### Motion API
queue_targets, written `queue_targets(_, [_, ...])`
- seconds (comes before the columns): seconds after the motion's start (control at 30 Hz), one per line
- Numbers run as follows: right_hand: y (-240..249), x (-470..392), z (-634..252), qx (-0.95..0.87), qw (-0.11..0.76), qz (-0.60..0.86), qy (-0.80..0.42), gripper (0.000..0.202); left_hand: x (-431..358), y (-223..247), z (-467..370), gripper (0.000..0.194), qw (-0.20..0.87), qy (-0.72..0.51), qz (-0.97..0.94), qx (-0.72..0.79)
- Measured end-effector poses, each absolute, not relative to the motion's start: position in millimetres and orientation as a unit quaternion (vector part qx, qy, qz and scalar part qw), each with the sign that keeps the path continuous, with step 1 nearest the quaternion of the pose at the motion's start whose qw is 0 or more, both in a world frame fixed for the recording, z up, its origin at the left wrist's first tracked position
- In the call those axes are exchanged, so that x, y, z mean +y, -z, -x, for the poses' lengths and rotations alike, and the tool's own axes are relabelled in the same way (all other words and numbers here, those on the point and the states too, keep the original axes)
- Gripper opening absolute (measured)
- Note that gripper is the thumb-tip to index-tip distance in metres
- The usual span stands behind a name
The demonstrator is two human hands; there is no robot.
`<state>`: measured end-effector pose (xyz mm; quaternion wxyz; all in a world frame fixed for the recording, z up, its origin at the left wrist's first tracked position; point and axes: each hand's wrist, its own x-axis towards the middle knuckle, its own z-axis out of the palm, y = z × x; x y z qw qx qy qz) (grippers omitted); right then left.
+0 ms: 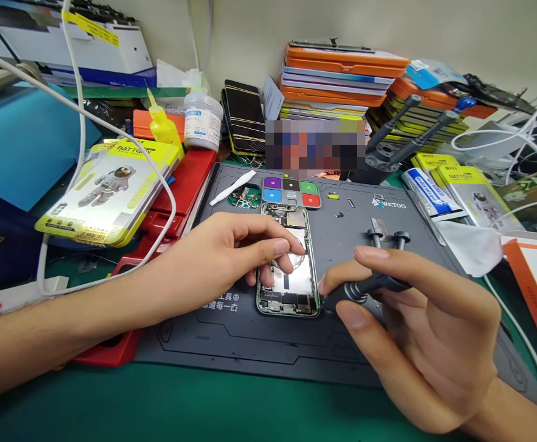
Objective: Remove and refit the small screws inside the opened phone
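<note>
The left hand (231,245) curls loosely over the open phone (298,285); the right hand (439,325) grips a driver (358,290), best held steady.

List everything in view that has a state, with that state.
Phone: open, insides exposed
Left hand: fingers bent over phone
Right hand: gripping black tool
Black tool: held, tilted
White stick: lying down
Jar: upright
Yellow bottle: upright
Mat: flat
</note>
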<state>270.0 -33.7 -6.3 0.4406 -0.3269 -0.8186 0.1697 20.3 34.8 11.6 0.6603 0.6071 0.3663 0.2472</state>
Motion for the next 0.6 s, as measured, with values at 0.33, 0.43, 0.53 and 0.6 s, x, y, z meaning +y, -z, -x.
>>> queue_targets(0.33, [4.6,-31.0,-267.4,-0.819,0.442,0.326,-0.167,0.082,35.9,-11.9,-22.3,0.016,0.658,-0.245,-0.612,0.363])
queue_targets(0.43, [3.3,-27.7,-266.4,-0.835,0.43,0.31,-0.146,0.081,36.0,-12.6,-22.3,0.015,0.653,-0.247,-0.617,0.364])
queue_targets(0.53, [1.8,-25.2,-267.3,-0.844,0.426,0.301,-0.129,0.079,36.1,-12.8,-22.5,0.015,0.652,-0.249,-0.616,0.364])
queue_targets(0.6, [0.7,-24.4,-269.1,-0.84,0.435,0.299,-0.125,0.073,36.0,-13.1,-22.5,0.015,0.653,-0.251,-0.613,0.367])
